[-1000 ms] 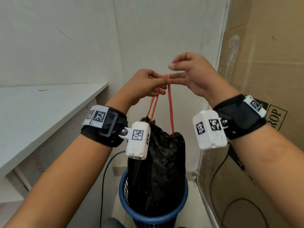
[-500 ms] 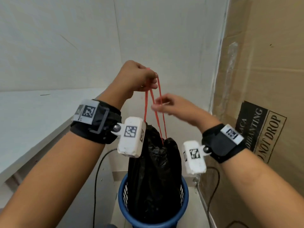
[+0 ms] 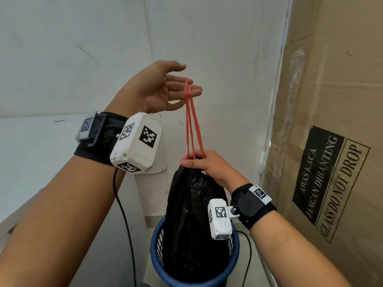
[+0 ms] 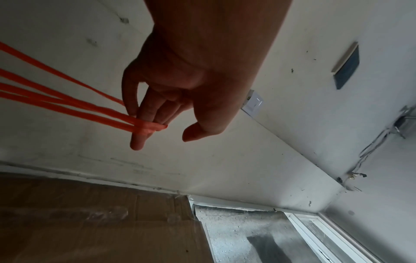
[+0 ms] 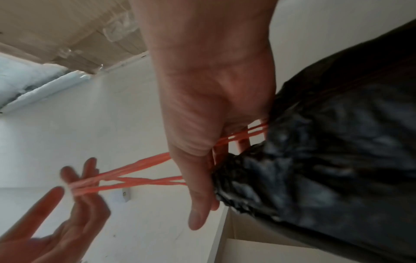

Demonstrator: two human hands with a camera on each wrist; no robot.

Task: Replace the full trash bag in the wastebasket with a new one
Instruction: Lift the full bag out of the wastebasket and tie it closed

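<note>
A full black trash bag (image 3: 192,224) stands in the blue mesh wastebasket (image 3: 194,281), its neck drawn tight. Red drawstrings (image 3: 191,125) run taut from the neck up to my left hand (image 3: 174,88). Its fingers are straight and spread, palm toward me, with the string loops hung over them (image 4: 148,129). My right hand (image 3: 207,164) grips the drawstrings right at the bag's gathered neck. The right wrist view shows the strings (image 5: 139,181) passing between its fingers (image 5: 202,204) beside the crumpled bag top (image 5: 337,142). No new bag is in view.
A tall cardboard box (image 3: 331,141) marked "GLASS DO NOT DROP" stands close on the right. A white desk (image 3: 31,152) runs along the left. The wastebasket sits in the wall corner between them. A black cable (image 3: 124,224) hangs down on the left of the basket.
My right hand has slid down the drawstrings from near the top to the bag's neck. My left hand has turned palm toward me and straightened its fingers, and the loops now hang over them.
</note>
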